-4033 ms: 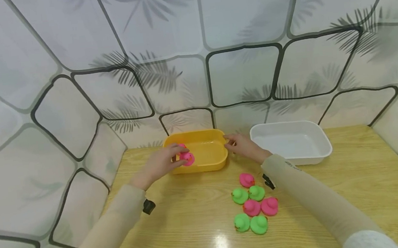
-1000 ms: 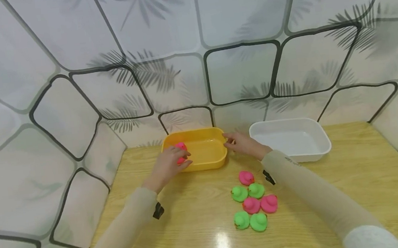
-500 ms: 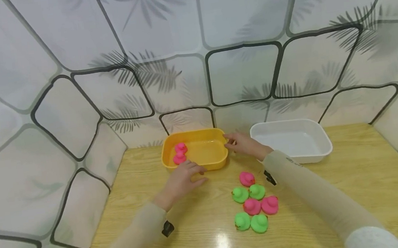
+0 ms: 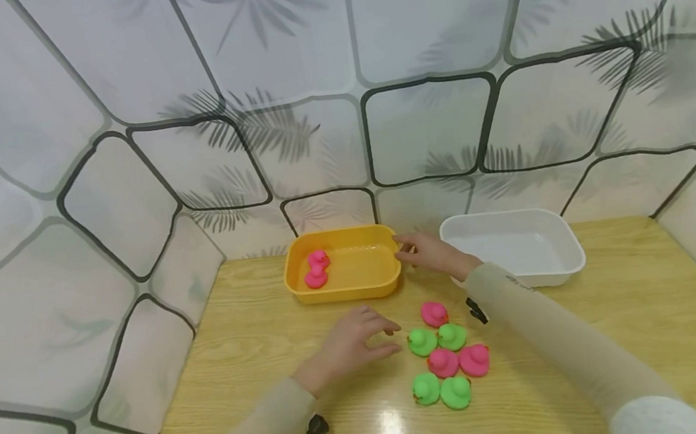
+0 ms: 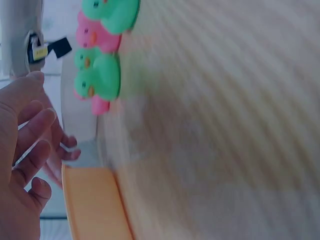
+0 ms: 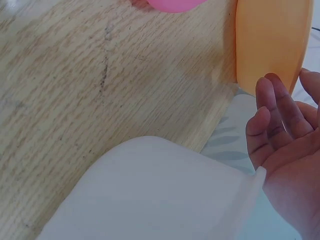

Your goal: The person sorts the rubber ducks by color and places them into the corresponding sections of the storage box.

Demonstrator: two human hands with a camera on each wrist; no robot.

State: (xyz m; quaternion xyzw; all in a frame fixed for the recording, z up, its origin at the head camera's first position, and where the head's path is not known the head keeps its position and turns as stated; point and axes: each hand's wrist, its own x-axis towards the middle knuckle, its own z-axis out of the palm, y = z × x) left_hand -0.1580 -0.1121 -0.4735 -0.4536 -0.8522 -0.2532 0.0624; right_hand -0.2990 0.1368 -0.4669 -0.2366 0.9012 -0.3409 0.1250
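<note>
Left to right, from my remote seat: the left sleeve [image 4: 262, 431] slants in from the lower left, a small black part [image 4: 317, 428] beside its cuff. Above it, against the wall [image 4: 428, 131], stands the yellow tray [image 4: 356, 294], with two pink ducks [image 4: 315, 278] at its left end, one just behind the other. The left hand [image 4: 350, 342] hangs over the table [image 4: 257, 325] in front of this tray, back upward, fingers pointing right; I see thumb and fingers spread, gently bent, with nothing between them. Its fingertips lie just beside the loose ducks [image 4: 443, 362]: a single pink one at the rear, then a green pair, a pink pair, and a green pair nearest me, all on bare wood. Behind them the right hand [image 4: 431, 254] reaches leftward, wrist low, fingers bent, fingertips at the yellow tray's right rim; in the right wrist view I find fingers against the outer wall, yet I cannot tell whether the rim is pinched or merely touched. The right sleeve [image 4: 544, 324] runs diagonally to the lower right, passing in front of the white tray [image 4: 576, 269], which stands farthest right.
</note>
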